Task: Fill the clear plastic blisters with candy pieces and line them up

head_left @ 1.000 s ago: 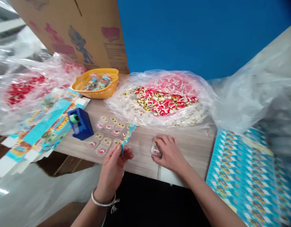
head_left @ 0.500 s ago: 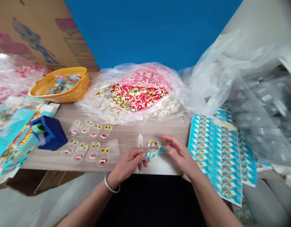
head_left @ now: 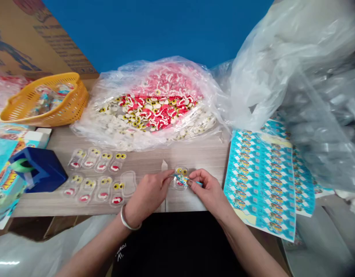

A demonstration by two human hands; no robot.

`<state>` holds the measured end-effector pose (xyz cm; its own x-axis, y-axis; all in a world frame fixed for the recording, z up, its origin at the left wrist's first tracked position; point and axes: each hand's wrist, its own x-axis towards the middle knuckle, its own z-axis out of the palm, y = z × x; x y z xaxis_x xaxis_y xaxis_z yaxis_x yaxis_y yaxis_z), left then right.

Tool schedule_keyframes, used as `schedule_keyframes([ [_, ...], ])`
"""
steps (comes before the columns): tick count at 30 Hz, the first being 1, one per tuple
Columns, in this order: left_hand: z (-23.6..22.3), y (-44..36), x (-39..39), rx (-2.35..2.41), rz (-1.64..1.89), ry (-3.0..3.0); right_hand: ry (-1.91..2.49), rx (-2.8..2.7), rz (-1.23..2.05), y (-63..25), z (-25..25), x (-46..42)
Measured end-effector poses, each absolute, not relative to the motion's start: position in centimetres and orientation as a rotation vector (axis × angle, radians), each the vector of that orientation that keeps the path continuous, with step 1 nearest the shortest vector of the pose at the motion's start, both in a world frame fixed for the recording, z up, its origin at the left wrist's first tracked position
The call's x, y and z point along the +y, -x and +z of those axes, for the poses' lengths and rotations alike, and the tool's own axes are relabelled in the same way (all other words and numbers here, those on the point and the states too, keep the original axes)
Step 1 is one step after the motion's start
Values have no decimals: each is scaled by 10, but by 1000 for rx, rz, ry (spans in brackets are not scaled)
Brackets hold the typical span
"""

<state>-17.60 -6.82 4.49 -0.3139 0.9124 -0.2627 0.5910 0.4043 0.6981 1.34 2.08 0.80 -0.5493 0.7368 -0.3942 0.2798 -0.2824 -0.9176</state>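
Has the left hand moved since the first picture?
Yes, rightward: judged against the blue tape dispenser, the left hand is now farther to its right, at the single clear pack.

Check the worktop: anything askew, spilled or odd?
One clear tray, at the right end of the nearer row, looks empty, which is odd because the filled trays beside it hold pieces. I see nothing spilled or damaged.

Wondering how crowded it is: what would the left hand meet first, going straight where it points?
The left hand would likely meet the clear pack, blue strip across it; depth is unclear.
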Motion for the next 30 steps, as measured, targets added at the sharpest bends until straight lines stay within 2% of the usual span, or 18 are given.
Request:
schedule_keyframes([
  [3,56,188,-67,2076,502,-1334,1184,-1616,1998,-12,21,29],
  [8,55,188,-70,1702,990,-977,1013,-1551,2161,-16,43,30],
  [10,51,183,-72,1530,1033,-803,988,-1553,2170,-17,43,27],
  [12,45,178,-73,1466,930,-727,1024,-1579,2149,-17,36,24],
  [15,38,174,-72,1695,756,-821,1166,-1677,2005,-14,21,20],
  [20,31,174,-59,2040,610,-1135,1316,-2003,1562,-5,6,23],
  [30,21,169,-44,2107,413,-1224,1425,-2303,1343,3,4,30],
])
